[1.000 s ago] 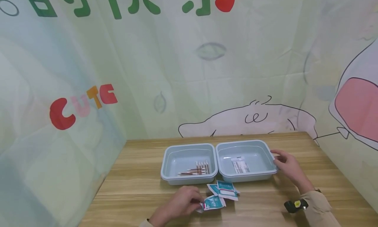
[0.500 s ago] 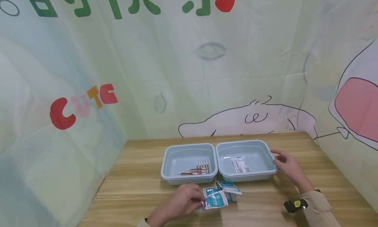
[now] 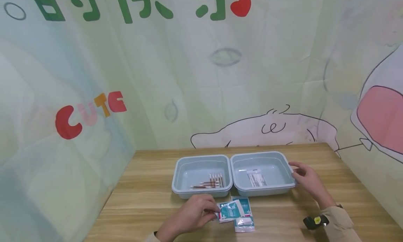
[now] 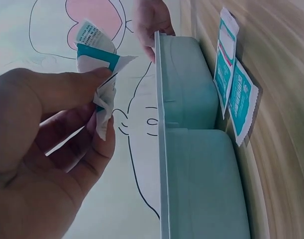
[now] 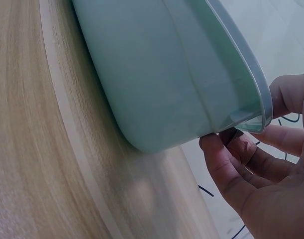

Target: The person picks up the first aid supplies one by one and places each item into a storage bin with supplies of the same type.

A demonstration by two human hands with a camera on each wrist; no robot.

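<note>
Firstly, listed at the person's left hand (image 3: 195, 214): one teal-and-white sachet (image 3: 230, 211), pinched at its edge between thumb and fingertips and kept clear of the surface (image 3: 141, 207); its foil is seen creased in the left wrist view, and whether a second piece is folded with it cannot be told. Two loose sachets (image 4: 244, 104), teal and white, are laid on the surface just in front of the trays, one partly overlapped by the other. Listed at the right hand (image 3: 310, 182): the right tray (image 3: 262, 192), light blue, gripped at its right end, with bent fingers and thumb set about the rim. By it a small white printed packet (image 3: 256, 179) is contained, laid flat. The left tray (image 3: 204, 194), matching, is placed alongside; in its near right corner a group of brown-stemmed, white-tipped swabs (image 3: 215, 180) is contained, some laid crosswise to others. Beige sleeves (image 3: 337, 221) are worn; a black device (image 3: 315, 222) with a yellow patch is seen beside the right one. Behind, a pale green printed cloth (image 3: 176, 67) is hung.
</note>
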